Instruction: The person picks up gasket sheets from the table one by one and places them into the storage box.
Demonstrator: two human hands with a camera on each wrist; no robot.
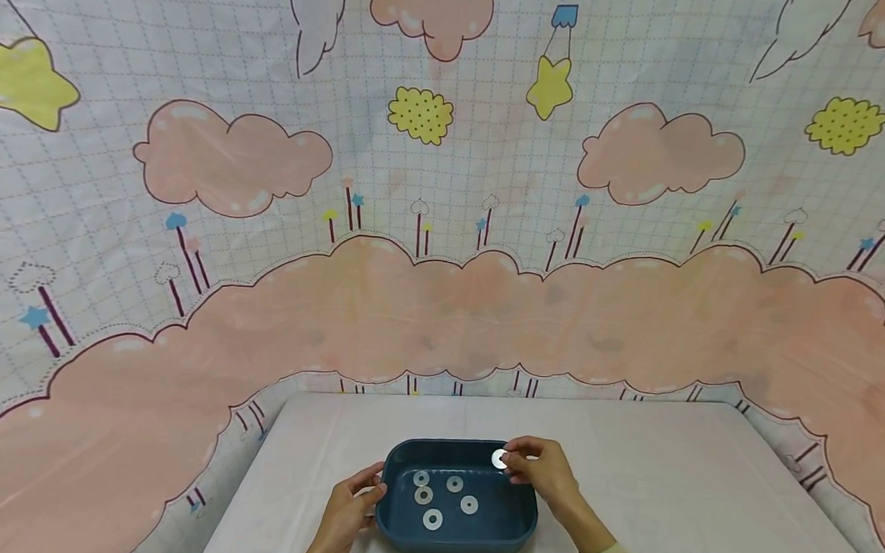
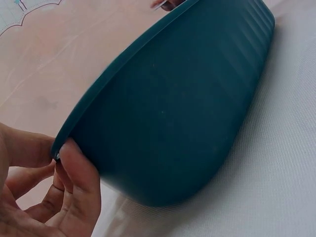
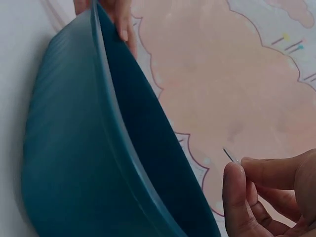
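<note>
My left grip [image 1: 349, 505] pinches the tray [image 1: 500, 526] at nine o'clock; my right grip [image 1: 545, 470] pinches a washer [image 1: 497, 458] between one and two. Five loose washers [image 1: 433, 526] inside. Probably mid-transfer, singly; next likely needs tray steady, pinch eased.

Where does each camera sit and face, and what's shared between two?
Head: worn there, facing forward and down at the blue tray; left hand and right hand show.
Left wrist: worn there, facing the tray's outer wall; left hand grips its rim, right hand barely shows.
Right wrist: worn there, facing the tray's side; right hand pinches a white washer, left hand at top.
Both wrist views share tray and hands.
</note>
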